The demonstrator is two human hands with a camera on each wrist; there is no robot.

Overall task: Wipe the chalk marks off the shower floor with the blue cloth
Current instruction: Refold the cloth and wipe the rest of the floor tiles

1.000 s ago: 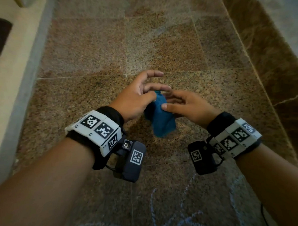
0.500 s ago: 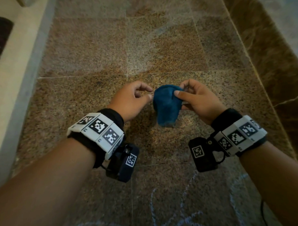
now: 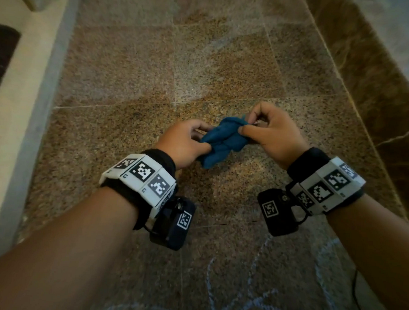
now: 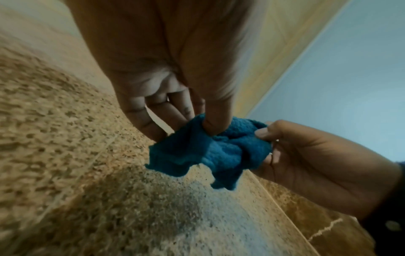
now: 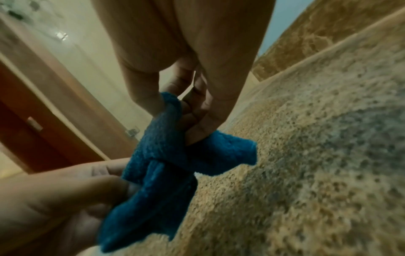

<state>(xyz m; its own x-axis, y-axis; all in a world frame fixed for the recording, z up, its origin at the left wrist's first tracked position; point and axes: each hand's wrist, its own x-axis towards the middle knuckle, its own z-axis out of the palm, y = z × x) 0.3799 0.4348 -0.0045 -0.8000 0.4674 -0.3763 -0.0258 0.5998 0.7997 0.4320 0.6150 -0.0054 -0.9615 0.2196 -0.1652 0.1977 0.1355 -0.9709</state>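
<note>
A small blue cloth (image 3: pixel 222 139) hangs bunched in the air between both hands, above the speckled brown shower floor (image 3: pixel 137 66). My left hand (image 3: pixel 187 142) pinches its left side with thumb and curled fingers. My right hand (image 3: pixel 267 131) pinches its right side. In the left wrist view the blue cloth (image 4: pixel 210 152) droops below my left hand (image 4: pixel 210 124), and my right hand (image 4: pixel 276 147) holds it from the right. In the right wrist view the cloth (image 5: pixel 166 166) is gripped by my right hand (image 5: pixel 186 121). White chalk marks (image 3: pixel 247 295) lie on the floor near the bottom edge.
A pale raised kerb (image 3: pixel 38 98) borders the floor on the left. A dark marbled wall (image 3: pixel 368 74) rises on the right. A reddish-brown door (image 5: pixel 28 131) shows in the right wrist view.
The cloth went from hanging flat to bunched and stretched sideways between the hands. The left hand, open a second ago, now pinches the cloth.
</note>
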